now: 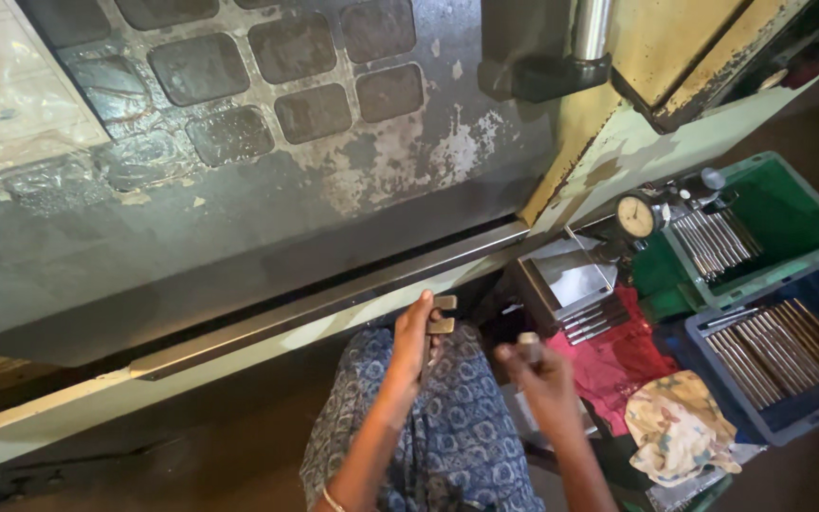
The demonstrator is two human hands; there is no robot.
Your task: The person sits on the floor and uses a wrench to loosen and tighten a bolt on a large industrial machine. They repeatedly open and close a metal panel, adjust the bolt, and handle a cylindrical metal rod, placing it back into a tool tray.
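My left hand is raised over my lap and grips a small U-shaped metal gauge between thumb and fingers. My right hand sits just to its right, closed around a short metal cylinder whose end sticks up from the fist. The two hands are a few centimetres apart, above my blue patterned clothing.
A worn grey machine panel with a long metal rail fills the upper left. To the right stand a dial gauge, a green bin and a blue bin of metal rods, a red cloth and a patterned rag.
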